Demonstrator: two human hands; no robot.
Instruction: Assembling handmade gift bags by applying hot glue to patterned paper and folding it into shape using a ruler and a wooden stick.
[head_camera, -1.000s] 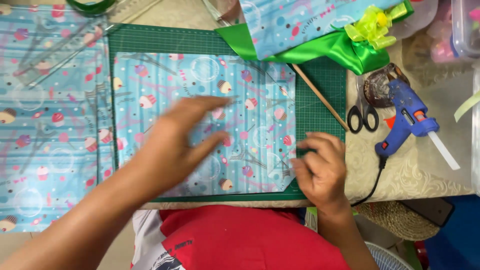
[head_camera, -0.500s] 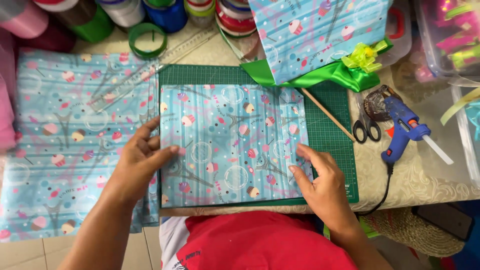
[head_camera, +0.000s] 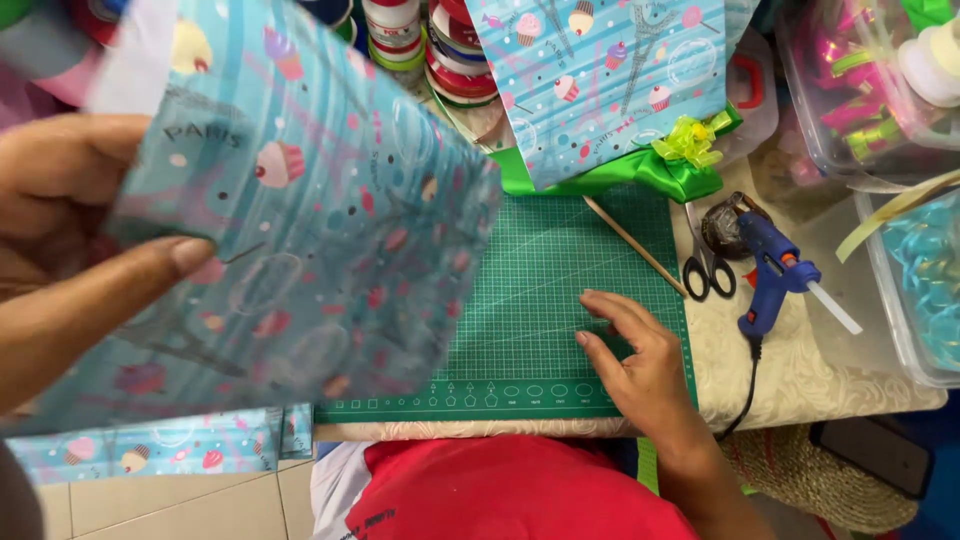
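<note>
1. Head view, far left of the frame: the left hand (head_camera: 70, 250) pinches a folded sheet of light-blue gift wrap printed with cupcakes and towers (head_camera: 300, 230), thumb on the near face and fingers behind it. The sheet is lifted off the table, tilted and blurred, filling the left half of the frame.
2. Lower left, under the raised sheet, a strip of the same patterned paper (head_camera: 160, 450) lies flat at the table edge.
3. Centre: the green gridded cutting mat (head_camera: 540, 300) is bare where the lifted sheet does not cover it. As I judge it, the step in hand is turning or repositioning the folded paper above the mat; the next move would call for laying it down square to the grid lines without creasing it.
4. Centre right, low: the right hand (head_camera: 635, 360) rests flat on the mat's right part, fingers spread, holding nothing.
5. Upper centre: a finished blue patterned gift bag with a green lining and a yellow-green ribbon bow (head_camera: 610, 90) lies past the mat's top edge, with rolls of tape (head_camera: 400, 35) behind it.
6. Right of the mat: a thin wooden stick (head_camera: 635, 245), black-handled scissors (head_camera: 708, 270) and a blue hot-glue gun (head_camera: 775, 275) lie near each other on the cream tablecloth.
7. Far right: clear plastic bins (head_camera: 880, 130) hold ribbons.
</note>
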